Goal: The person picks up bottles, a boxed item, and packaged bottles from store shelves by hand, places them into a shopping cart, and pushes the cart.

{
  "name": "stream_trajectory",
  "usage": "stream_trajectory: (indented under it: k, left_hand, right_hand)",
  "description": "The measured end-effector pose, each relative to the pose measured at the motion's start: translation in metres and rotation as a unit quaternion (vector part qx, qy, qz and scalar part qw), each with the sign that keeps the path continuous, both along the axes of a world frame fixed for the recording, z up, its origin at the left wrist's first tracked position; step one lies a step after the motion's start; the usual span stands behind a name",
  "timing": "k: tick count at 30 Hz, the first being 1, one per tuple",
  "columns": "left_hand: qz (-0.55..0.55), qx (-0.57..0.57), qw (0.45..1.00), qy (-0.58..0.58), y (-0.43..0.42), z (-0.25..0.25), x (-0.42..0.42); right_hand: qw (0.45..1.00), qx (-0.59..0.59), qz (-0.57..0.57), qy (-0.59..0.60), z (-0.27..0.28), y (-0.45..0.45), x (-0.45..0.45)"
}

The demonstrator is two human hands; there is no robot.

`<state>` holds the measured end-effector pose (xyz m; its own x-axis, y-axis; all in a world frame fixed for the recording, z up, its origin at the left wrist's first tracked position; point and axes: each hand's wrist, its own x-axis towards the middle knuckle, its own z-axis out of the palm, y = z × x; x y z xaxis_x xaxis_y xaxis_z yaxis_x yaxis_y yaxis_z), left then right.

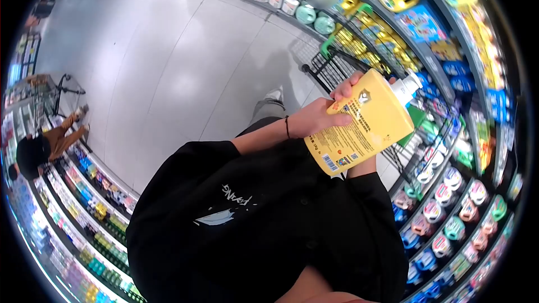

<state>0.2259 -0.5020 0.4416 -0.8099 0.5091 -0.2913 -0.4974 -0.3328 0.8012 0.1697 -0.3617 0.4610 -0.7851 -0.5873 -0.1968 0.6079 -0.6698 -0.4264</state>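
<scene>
Black cloth from the shirt (224,235) is closest, below the big yellow bottle (365,126). Two arms reach up to the bottle, which tips sideways above the floor (168,56). The left hand (314,119) grips its side, with the thumb flat on the front. The right hand is mostly hidden behind the bottle, so I cannot tell how its fingers sit. The bottle looks smooth, hard and wide, with round corners. It is probably heavy if full, a bit slippery, but not easy to break. Its wide sides look best to hold; the skinny white pump (406,87) looks weaker. Behind the bottle is a wire cart (328,70) with thin, stiff bars.
</scene>
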Motion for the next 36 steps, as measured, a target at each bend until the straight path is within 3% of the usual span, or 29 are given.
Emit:
stream_trajectory:
  k: [5, 8, 11, 16, 22, 28, 36]
  left_hand:
    - [-0.061, 0.015, 0.998, -0.010, 0.072, -0.020, 0.076]
    - [-0.096, -0.085, 0.992, 0.011, 0.117, -0.030, 0.134]
    - [-0.147, -0.129, 0.980, -0.026, 0.149, -0.027, 0.180]
    - [-0.206, -0.215, 0.954, 0.012, 0.176, -0.027, 0.224]
    - [-0.223, -0.295, 0.929, 0.036, 0.189, -0.033, 0.240]
    - [-0.229, -0.269, 0.935, -0.008, 0.195, -0.036, 0.243]
    - [-0.173, -0.250, 0.951, 0.062, 0.197, -0.047, 0.251]
  right_hand:
    - [0.992, -0.089, -0.080, -0.026, -0.026, 0.072, 0.097]
    - [0.989, -0.086, -0.116, -0.024, -0.051, 0.120, 0.161]
    - [0.982, -0.096, -0.154, -0.056, -0.058, 0.153, 0.221]
    - [0.970, -0.098, -0.201, -0.091, -0.062, 0.180, 0.280]
    - [0.972, -0.085, -0.198, -0.095, -0.066, 0.193, 0.297]
    - [0.981, -0.078, -0.164, -0.063, -0.072, 0.202, 0.293]
    - [0.989, -0.009, -0.146, -0.011, -0.065, 0.202, 0.288]
